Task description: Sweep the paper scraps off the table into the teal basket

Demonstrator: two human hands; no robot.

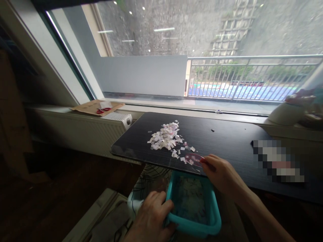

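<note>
My left hand grips the near left rim of a teal plastic bin, held just below the front edge of a black table. Paper scraps lie inside the bin. My right hand is closed on a thin clear card with red markings, which lies flat at the table's front edge among small scraps. A heap of white and pink paper scraps sits further back on the table, left of my right hand.
A white radiator stands left of the table under the window sill, with a brown envelope on top. A white pot stands on the sill at right. A blurred patch covers something on the table's right. Dark floor lies left.
</note>
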